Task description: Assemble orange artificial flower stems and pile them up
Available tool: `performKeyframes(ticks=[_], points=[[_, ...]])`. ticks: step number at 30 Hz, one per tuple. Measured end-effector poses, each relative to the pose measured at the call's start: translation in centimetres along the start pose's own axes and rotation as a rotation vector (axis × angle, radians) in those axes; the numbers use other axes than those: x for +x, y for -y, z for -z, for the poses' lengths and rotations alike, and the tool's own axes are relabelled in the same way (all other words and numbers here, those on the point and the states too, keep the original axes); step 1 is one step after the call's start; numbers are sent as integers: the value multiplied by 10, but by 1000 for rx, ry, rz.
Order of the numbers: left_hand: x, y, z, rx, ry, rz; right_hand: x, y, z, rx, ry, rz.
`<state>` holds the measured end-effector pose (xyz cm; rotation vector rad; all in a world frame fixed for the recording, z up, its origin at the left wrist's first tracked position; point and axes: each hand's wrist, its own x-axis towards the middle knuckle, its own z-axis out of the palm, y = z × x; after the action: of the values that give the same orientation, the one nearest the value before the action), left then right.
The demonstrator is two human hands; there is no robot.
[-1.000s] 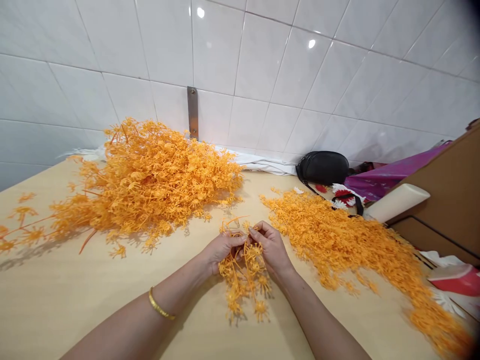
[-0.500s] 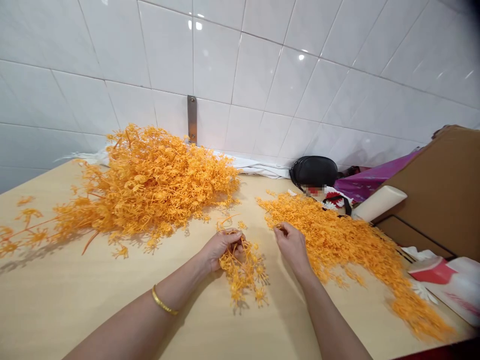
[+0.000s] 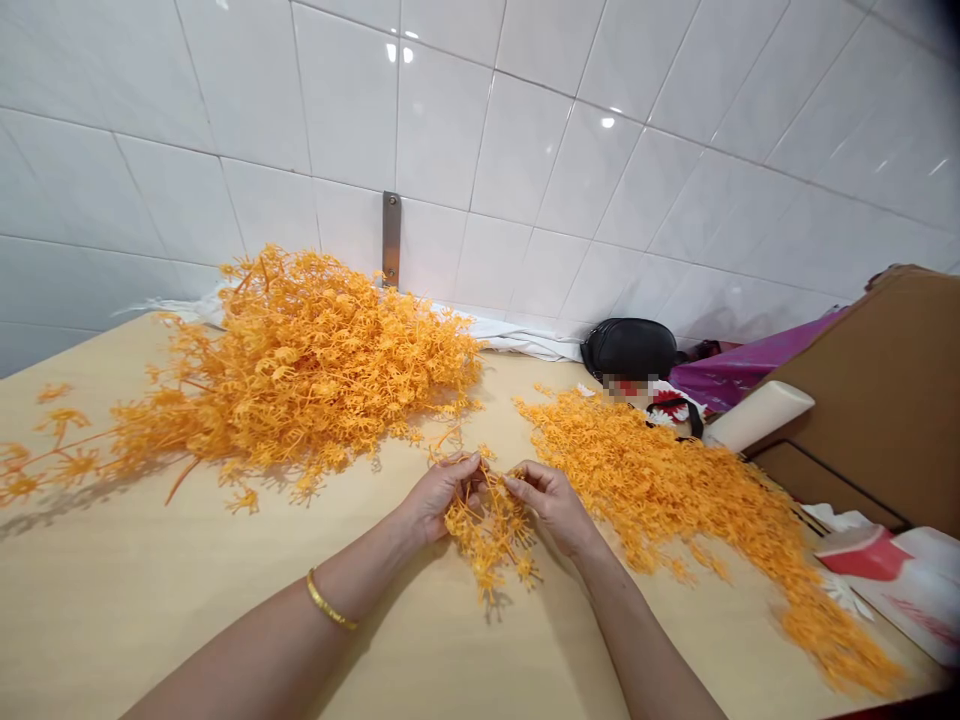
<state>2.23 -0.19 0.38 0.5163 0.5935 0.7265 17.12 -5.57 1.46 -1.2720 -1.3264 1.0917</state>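
Observation:
My left hand is closed on the stem of an orange plastic flower sprig, whose branches and star-shaped blossoms hang toward me over the table. Beside it my right hand pinches with thumb and forefinger at the sprig's upper right side. A small orange plastic flower piece shows at those fingertips, mostly hidden. Left of my hands rises a big heap of assembled orange sprigs. To the right spreads a pile of loose orange flower pieces.
Tiled wall closes off the back of the wooden table. Behind the right pile sit a black pouch and a pale roll. A cardboard box and a red-and-white bag line the right edge.
My right hand has moved left from the edge of the loose pile to the sprig. My left hand keeps its hold in nearly the same place.

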Motion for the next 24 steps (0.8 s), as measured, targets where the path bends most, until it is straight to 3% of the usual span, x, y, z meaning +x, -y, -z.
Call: performKeyframes(ticks=[4, 7, 13, 18, 21, 24], points=[[-2, 0, 0, 18, 47, 24, 2, -4, -6, 37, -111, 32], [-2, 0, -1, 147, 71, 41, 3, -6, -9, 35, -112, 34], [-4, 4, -5, 276, 40, -46, 3, -7, -10, -107, -210, 120], [1, 5, -2, 134, -66, -80, 6, -7, -2, -65, -361, 95], [3, 1, 2, 64, -33, -21, 5, -7, -2, -46, -365, 75], [2, -2, 2, 97, 45, 5, 0, -3, -12, -222, -360, 148]])
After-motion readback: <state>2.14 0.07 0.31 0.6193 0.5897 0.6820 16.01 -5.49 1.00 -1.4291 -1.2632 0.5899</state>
